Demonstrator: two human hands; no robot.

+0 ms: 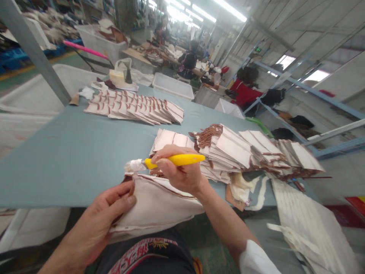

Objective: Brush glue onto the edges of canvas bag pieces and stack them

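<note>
My left hand (110,207) pinches the corner of a cream fabric piece (162,203) with brown edging, which hangs over the table's front edge above my lap. In my right hand (182,171) is a brush with a yellow handle (185,159), held nearly level. Its pale bristles (134,166) point left, just above the pinched brown corner; whether they touch it I cannot tell. Behind my right hand lies a stack of cream pieces (171,139), partly covered by the hand and brush.
Overlapping cream pieces (134,106) lie in a row across the blue-grey table (71,160). More stacks with brown strips (230,148) line the right side. Cream strips (316,224) hang at the right edge. A metal post (37,49) stands left; plastic bins (173,86) sit behind.
</note>
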